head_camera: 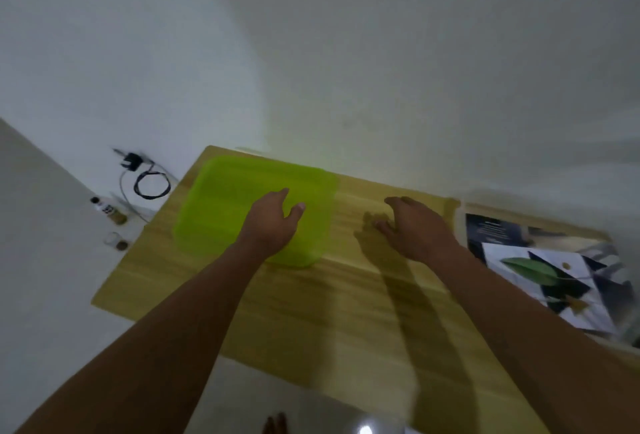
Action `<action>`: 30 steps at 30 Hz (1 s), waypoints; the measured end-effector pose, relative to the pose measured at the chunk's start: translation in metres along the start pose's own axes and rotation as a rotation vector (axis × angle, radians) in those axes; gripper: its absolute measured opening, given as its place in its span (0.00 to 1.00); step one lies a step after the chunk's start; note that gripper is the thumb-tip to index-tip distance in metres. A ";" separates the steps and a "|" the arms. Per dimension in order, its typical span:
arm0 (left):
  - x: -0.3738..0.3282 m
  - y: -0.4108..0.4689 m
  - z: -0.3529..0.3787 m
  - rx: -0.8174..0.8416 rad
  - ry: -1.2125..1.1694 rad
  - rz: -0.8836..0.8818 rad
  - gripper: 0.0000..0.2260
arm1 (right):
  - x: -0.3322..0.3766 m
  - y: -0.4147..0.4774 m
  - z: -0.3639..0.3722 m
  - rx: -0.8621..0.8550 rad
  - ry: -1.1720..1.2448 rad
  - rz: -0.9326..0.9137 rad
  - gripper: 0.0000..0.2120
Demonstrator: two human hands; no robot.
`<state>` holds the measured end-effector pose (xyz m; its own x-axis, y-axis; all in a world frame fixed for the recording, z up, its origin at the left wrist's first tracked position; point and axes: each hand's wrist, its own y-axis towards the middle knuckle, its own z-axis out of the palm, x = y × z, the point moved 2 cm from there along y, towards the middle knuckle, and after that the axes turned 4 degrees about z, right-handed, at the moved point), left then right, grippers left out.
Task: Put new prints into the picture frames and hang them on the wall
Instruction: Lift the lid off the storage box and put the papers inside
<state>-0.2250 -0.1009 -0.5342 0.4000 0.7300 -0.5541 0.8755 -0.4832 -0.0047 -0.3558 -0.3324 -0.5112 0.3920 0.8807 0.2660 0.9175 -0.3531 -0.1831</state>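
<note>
Left hand (273, 222) over green tray (221, 205), right hand (417, 229) over table (329, 302) — fingers loose, empty, likely clearing space for prints (540, 270).

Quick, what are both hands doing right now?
Left hand: open, over the green tray, holding nothing.
Right hand: open, over the wooden table, holding nothing.

A tray (225, 205) sits at the left end of the table (311, 312) — prints (540, 270) lie just past its right end; a cable (152, 184) and bottles (110, 211) rest on the floor (52, 225), left.

Lime-green tray (221, 198), geometric b/w print (554, 277)
</note>
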 end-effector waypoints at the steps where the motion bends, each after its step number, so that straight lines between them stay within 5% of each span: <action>1: 0.025 0.007 -0.011 0.002 0.016 -0.013 0.27 | 0.021 0.012 0.012 0.011 0.010 0.009 0.25; 8: 0.153 0.045 -0.056 0.085 0.099 -0.063 0.29 | 0.105 0.070 0.084 0.096 0.140 0.149 0.32; 16: 0.219 0.060 -0.063 0.139 0.254 -0.200 0.38 | 0.123 0.093 0.111 0.150 0.240 0.339 0.42; 27: 0.260 0.083 -0.073 0.207 -0.039 -0.353 0.60 | 0.122 0.098 0.117 0.101 0.608 0.476 0.49; 30: 0.253 0.073 -0.084 0.179 -0.198 -0.340 0.57 | 0.122 0.093 0.111 0.085 0.716 0.478 0.50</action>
<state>-0.0370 0.0892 -0.6053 0.0217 0.7642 -0.6447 0.8807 -0.3198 -0.3494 -0.2298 -0.2226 -0.6004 0.7089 0.2228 0.6692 0.6463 -0.5850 -0.4900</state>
